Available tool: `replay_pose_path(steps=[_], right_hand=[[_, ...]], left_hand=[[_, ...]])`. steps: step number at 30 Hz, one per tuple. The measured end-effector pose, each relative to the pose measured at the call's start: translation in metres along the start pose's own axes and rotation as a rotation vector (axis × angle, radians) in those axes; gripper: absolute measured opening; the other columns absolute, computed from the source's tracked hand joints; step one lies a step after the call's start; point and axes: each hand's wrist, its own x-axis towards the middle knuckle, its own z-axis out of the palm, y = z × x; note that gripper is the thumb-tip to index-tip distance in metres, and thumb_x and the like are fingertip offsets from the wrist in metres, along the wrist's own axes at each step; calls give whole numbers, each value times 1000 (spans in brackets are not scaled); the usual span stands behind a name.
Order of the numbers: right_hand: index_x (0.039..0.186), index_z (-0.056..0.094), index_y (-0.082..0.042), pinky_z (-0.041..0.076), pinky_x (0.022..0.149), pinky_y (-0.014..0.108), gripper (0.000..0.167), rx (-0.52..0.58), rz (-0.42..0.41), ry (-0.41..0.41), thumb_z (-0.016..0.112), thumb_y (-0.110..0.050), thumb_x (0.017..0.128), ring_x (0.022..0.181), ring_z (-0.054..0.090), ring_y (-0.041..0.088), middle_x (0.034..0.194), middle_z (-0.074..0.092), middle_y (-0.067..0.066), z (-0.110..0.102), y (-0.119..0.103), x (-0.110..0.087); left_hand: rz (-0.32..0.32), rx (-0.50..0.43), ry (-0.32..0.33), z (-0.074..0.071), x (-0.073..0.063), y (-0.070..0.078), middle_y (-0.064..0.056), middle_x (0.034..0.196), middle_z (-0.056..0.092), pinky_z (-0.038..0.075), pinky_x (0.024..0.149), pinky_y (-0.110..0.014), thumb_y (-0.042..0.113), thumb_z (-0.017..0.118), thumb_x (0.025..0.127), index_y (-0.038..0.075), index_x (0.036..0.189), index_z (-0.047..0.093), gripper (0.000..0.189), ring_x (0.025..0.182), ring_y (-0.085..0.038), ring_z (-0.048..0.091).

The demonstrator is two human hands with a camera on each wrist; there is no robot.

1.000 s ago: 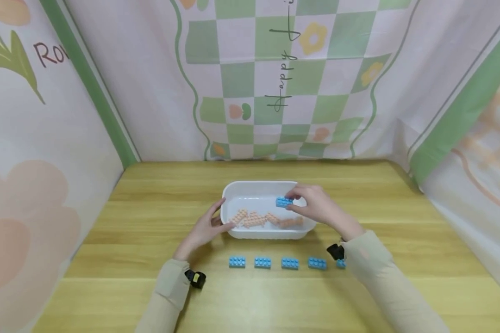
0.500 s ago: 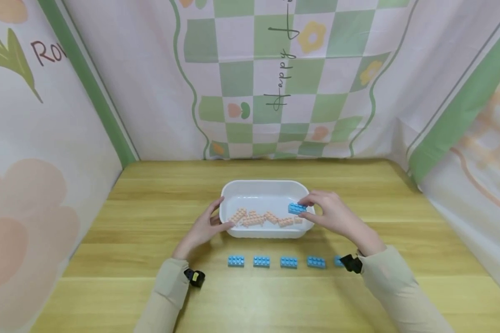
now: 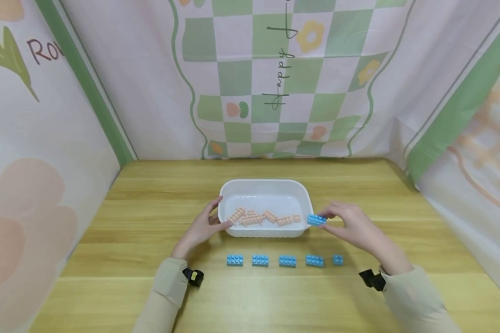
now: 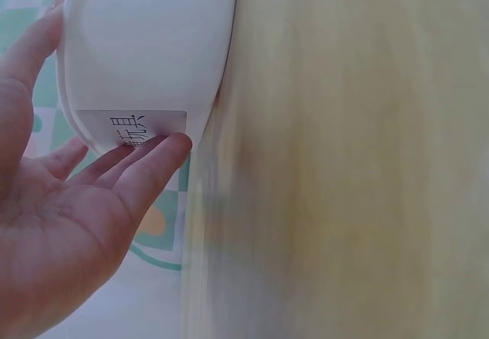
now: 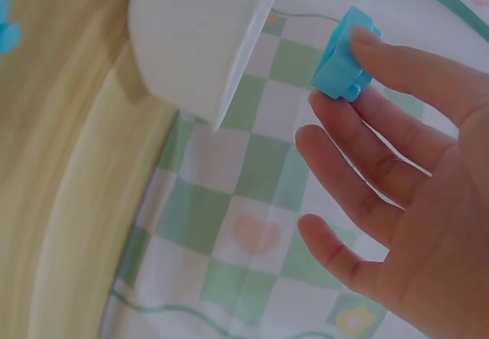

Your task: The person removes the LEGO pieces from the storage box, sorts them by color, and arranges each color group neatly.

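Note:
In the head view my right hand (image 3: 358,229) pinches a blue toy building brick (image 3: 316,219) between thumb and fingers, just off the right end of the white plastic tub (image 3: 264,232). The right wrist view shows the brick (image 5: 344,58) tilted, its hollow underside partly visible, the other fingers spread below it. My left hand (image 3: 200,231) holds the tub's left end. In the left wrist view its thumb lies at the rim and its fingertips touch the labelled outer wall. Several peach bricks (image 3: 252,218) lie inside the tub, along its near side.
On the wooden table (image 3: 250,296), in front of the tub, several blue bricks (image 3: 287,261) form a spaced row. A smaller blue brick (image 3: 337,260) ends it at the right. Patterned curtains (image 3: 271,83) hang behind the table and at both sides.
My right hand has carried the blue brick from above the tub's inside rightward and nearer, past its right rim. The small brick at the row's end is now uncovered. My left hand stays on the tub.

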Motion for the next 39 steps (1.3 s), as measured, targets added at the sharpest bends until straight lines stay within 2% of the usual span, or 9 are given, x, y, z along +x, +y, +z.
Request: replay_pose_path(steps=[14, 20, 25, 31, 33, 36, 39], right_hand=[[89, 70, -13, 54, 67, 28, 19, -36, 123, -48, 79, -12, 72, 76, 61, 15, 83, 66, -8, -7, 14, -39], [90, 68, -15, 55, 70, 33, 19, -23, 209, -141, 77, -11, 74, 79, 62, 18, 86, 67, -7, -8, 21, -51], [89, 67, -15, 55, 71, 38, 20, -15, 253, -183, 77, -9, 73, 79, 61, 17, 86, 67, -7, -6, 28, -62], [88, 67, -14, 54, 69, 32, 19, 13, 326, -249, 77, -13, 72, 76, 59, 13, 85, 65, -7, -3, 39, -77], [88, 67, -12, 53, 67, 27, 19, 26, 355, -267, 77, -13, 73, 75, 58, 11, 84, 65, -6, -2, 42, -82], [88, 67, -10, 50, 64, 23, 18, 31, 385, -281, 76, -12, 73, 73, 56, 9, 83, 65, -5, 0, 46, -88], [88, 67, -9, 50, 65, 24, 18, 28, 421, -296, 76, -12, 72, 74, 56, 10, 83, 64, -4, 2, 49, -93]], left_hand=[[-1, 5, 3, 0, 1, -1, -14, 156, 18, 44, 102, -39, 17, 73, 82, 18, 150, 21, 85, 131, -36, 41], [-5, 5, -2, 0, 1, -1, -14, 155, 18, 44, 103, -39, 16, 72, 82, 17, 150, 21, 85, 132, -36, 40], [-8, -3, -8, -1, 1, -1, -14, 156, 16, 43, 103, -40, 15, 71, 83, 17, 150, 20, 84, 132, -37, 39], [-31, -9, -24, -1, -8, 19, -19, 155, 14, 42, 104, -42, 8, 68, 84, 9, 150, 17, 83, 132, -40, 37], [-29, -5, -22, -1, -8, 17, -19, 155, 14, 43, 104, -42, 9, 69, 85, 10, 150, 18, 83, 132, -40, 38], [-18, 0, -11, -1, -2, 5, -16, 156, 15, 43, 103, -41, 14, 71, 84, 15, 150, 20, 84, 132, -38, 39], [-11, 12, -6, -1, 1, -3, -15, 156, 17, 44, 103, -41, 19, 72, 82, 18, 150, 21, 85, 131, -37, 40]])
